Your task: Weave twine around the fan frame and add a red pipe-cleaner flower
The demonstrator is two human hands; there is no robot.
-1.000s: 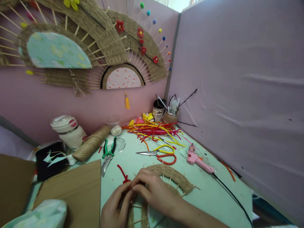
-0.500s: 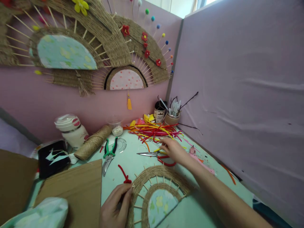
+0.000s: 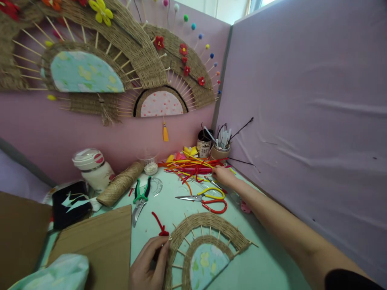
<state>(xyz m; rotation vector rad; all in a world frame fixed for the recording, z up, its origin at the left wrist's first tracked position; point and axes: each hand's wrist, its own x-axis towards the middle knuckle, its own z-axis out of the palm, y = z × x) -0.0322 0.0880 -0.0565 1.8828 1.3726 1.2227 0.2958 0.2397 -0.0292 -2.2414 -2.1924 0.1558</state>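
Observation:
My left hand (image 3: 151, 257) is closed in a pinch at the left edge of a half-round woven twine fan (image 3: 208, 219) with thin wooden ribs and a floral cloth centre. A red pipe cleaner (image 3: 158, 224), bunched at its lower end, pokes out behind these fingertips and appears to be held by them. My right hand (image 3: 224, 176) reaches to the right end of a pile of red, orange and yellow pipe cleaners (image 3: 193, 166). Its fingers are bent together there; what they grip is hidden. Scissors with red and yellow handles (image 3: 198, 197) lie open between the hands.
Left of the fan are green-handled pruning shears (image 3: 140, 199), a twine roll (image 3: 121, 184), a white lidded cup (image 3: 93, 169) and cardboard (image 3: 99, 245). A jar of sticks (image 3: 220, 151) and a can (image 3: 204, 145) stand in the back corner. Finished fans (image 3: 148, 60) hang on the wall.
My right hand has moved from above the scissors, away and slightly right, to the pipe cleaner pile. The scissor handles and a pen-like tool are now uncovered. My left hand keeps its pinch.

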